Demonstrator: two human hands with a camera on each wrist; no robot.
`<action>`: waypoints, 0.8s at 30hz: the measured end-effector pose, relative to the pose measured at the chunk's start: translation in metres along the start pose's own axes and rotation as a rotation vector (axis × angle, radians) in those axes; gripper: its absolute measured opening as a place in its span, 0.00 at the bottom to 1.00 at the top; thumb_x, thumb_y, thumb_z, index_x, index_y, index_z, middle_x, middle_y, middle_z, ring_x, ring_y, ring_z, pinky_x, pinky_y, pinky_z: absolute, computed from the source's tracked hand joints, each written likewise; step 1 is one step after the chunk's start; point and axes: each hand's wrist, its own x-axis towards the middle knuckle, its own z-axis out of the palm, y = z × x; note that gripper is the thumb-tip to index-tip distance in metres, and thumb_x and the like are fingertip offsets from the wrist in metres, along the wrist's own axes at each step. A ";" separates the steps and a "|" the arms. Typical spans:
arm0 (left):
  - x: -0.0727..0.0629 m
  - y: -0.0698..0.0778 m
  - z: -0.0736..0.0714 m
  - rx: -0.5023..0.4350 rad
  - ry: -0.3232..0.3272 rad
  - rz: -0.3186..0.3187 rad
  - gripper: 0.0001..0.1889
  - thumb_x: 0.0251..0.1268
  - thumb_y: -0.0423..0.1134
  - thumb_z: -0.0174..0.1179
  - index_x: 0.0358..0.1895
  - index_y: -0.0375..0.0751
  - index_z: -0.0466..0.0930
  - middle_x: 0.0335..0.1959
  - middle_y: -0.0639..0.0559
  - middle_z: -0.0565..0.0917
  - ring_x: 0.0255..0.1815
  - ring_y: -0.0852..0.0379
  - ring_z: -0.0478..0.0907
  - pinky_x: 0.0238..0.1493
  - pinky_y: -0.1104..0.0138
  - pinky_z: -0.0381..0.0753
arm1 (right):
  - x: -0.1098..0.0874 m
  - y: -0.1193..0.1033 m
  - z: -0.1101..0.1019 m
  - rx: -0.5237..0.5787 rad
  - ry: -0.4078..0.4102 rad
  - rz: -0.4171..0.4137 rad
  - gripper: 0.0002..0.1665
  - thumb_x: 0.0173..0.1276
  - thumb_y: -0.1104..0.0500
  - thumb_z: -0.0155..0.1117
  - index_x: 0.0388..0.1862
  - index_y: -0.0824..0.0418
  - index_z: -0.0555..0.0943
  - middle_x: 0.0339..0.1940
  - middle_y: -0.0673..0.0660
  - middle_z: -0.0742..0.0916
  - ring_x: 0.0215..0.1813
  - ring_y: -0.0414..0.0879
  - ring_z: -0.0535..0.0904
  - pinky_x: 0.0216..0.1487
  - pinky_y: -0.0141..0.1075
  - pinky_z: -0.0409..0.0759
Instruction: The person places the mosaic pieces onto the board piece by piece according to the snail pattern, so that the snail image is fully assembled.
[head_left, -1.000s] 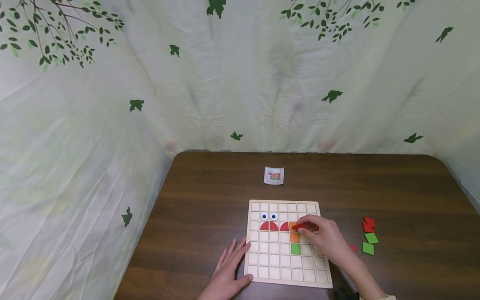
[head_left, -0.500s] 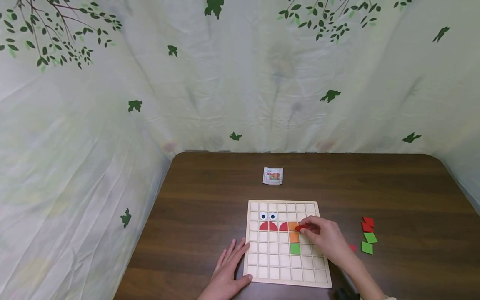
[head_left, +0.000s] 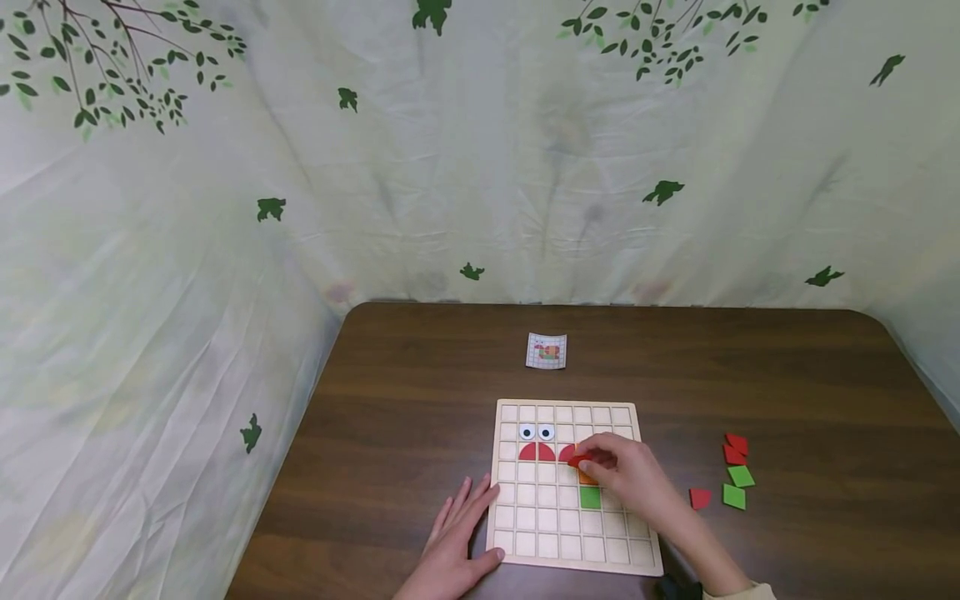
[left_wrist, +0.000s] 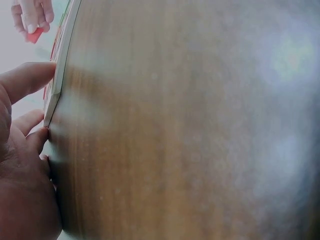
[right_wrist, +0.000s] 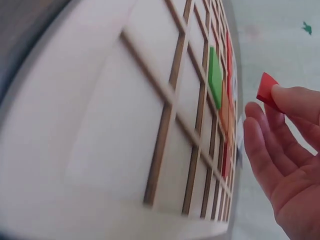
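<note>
Between thumb and fingertips, my right hand (head_left: 626, 479) pinches a small red tile (right_wrist: 267, 90) above the wooden grid board (head_left: 551, 546). In the head view this tile overlaps the right edge of a red quarter-round tile (head_left: 566, 452) and the orange tiles (head_left: 589, 477). A green tile (head_left: 590, 498) sits in the cell below the orange. Farther left on the board are two eye tiles (head_left: 536, 432) over two red quarter-rounds (head_left: 537, 452). My left hand (head_left: 457, 546) rests at the board's lower left, fingers spread, thumb and fingertips touching its edge.
Right of the board lie several loose tiles: two red tiles (head_left: 736, 448), two green tiles (head_left: 737, 486) and a lone red tile (head_left: 700, 498). Behind the board is a small picture card (head_left: 547, 352) on the brown table (head_left: 420, 375). A pale leaf-printed curtain (head_left: 480, 167) hangs beyond.
My right hand has moved left with the red tile, from the right side of the orange tiles to over them. The lone red tile on the table now shows fully. My left hand stays put.
</note>
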 end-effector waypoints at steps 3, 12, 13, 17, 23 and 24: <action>0.000 0.000 0.000 -0.015 -0.009 -0.009 0.40 0.58 0.44 0.67 0.76 0.52 0.61 0.78 0.55 0.56 0.79 0.42 0.42 0.68 0.50 0.34 | 0.001 -0.003 0.005 0.020 -0.016 -0.038 0.12 0.60 0.66 0.72 0.37 0.48 0.86 0.37 0.42 0.85 0.35 0.40 0.80 0.39 0.32 0.81; 0.002 0.003 -0.002 -0.038 -0.034 -0.041 0.40 0.59 0.45 0.67 0.76 0.54 0.60 0.78 0.55 0.55 0.79 0.42 0.40 0.68 0.44 0.34 | 0.004 -0.007 0.017 0.018 -0.102 -0.183 0.12 0.60 0.66 0.73 0.37 0.50 0.83 0.30 0.42 0.84 0.31 0.36 0.79 0.36 0.32 0.80; 0.002 0.003 -0.002 -0.037 -0.034 -0.041 0.40 0.59 0.45 0.67 0.76 0.54 0.60 0.78 0.55 0.55 0.79 0.42 0.41 0.69 0.44 0.34 | 0.004 -0.008 0.018 0.021 -0.118 -0.193 0.12 0.60 0.65 0.72 0.37 0.50 0.82 0.29 0.42 0.84 0.31 0.36 0.79 0.36 0.32 0.80; 0.002 0.002 -0.002 -0.028 -0.031 -0.039 0.40 0.59 0.45 0.66 0.76 0.54 0.61 0.78 0.55 0.55 0.79 0.42 0.41 0.68 0.44 0.34 | 0.005 -0.008 0.023 0.020 -0.181 -0.226 0.10 0.61 0.66 0.71 0.36 0.51 0.83 0.28 0.42 0.84 0.31 0.36 0.79 0.36 0.32 0.80; 0.001 0.002 -0.002 -0.024 -0.024 -0.029 0.40 0.59 0.45 0.66 0.76 0.53 0.61 0.78 0.55 0.55 0.79 0.42 0.41 0.68 0.45 0.35 | 0.005 -0.009 0.028 -0.054 -0.222 -0.249 0.09 0.61 0.67 0.70 0.36 0.53 0.86 0.28 0.42 0.82 0.31 0.35 0.77 0.35 0.32 0.78; 0.001 0.002 -0.002 -0.024 -0.022 -0.026 0.40 0.59 0.45 0.66 0.76 0.53 0.61 0.78 0.55 0.56 0.79 0.42 0.42 0.68 0.45 0.35 | 0.005 -0.009 0.029 -0.066 -0.219 -0.251 0.09 0.61 0.67 0.71 0.37 0.54 0.86 0.28 0.41 0.82 0.31 0.35 0.77 0.35 0.31 0.78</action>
